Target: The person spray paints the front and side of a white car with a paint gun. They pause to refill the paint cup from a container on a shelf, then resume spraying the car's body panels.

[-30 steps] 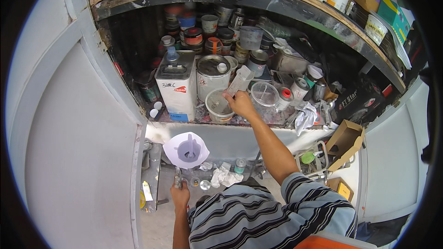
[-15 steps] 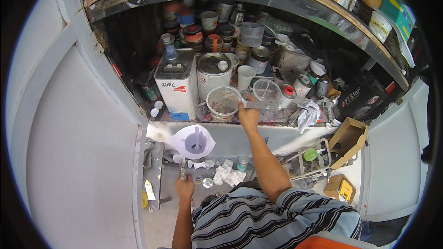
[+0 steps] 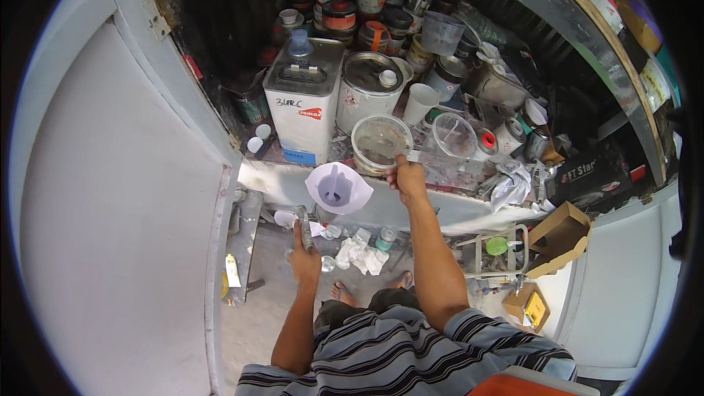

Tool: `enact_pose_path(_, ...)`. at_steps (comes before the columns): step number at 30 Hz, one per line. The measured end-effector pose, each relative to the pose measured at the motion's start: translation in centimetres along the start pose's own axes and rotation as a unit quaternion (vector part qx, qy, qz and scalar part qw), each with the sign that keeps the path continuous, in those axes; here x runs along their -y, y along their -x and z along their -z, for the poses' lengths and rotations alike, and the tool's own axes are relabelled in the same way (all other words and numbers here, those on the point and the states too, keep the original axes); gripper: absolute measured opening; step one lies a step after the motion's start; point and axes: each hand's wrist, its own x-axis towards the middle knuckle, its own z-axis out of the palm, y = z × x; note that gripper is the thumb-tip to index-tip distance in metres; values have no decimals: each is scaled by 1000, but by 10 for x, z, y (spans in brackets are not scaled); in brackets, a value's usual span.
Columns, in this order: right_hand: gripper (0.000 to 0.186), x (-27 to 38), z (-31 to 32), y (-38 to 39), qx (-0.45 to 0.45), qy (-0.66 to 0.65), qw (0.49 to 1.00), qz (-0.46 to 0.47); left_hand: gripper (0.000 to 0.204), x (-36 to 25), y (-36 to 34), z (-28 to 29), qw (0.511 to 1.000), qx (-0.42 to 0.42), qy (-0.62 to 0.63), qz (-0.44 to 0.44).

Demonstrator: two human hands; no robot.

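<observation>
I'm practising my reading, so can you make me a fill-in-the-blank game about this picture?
1. The see-through strip is in the ____ hand.
2. The left hand, gripping a tool, appears ____ (higher/lower) than the pale funnel.
3. The tall rectangular can has a ____ cap.
4. The shirt is patterned with ____.

Missing words: right; lower; blue; stripes.

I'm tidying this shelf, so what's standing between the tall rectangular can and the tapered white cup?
In the head view, a round, dark-topped white can stands between the rectangular can and the tapered white cup.
</observation>
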Motion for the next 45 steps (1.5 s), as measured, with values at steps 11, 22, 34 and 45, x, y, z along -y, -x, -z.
enact_pose_path(11, 22, -8, 5, 5, 24, -103, 994, 22, 89, -23, 1, -9, 999, -5, -31, 39)
enact_pose_path(22, 21, 1, 37, 0, 38, -82, 995, 48, 95, -7, -8, -17, 999, -2, -28, 28)
enact_pose_path(34, 17, 44, 105, 28, 55, 43, 997, 44, 92, -23, -5, -28, 999, 10, -44, -12)
enact_pose_path(45, 23, 103, 141, 56, 84, 144, 981, 95, 95, -46, 5, -38, 996, 57, -62, -15)
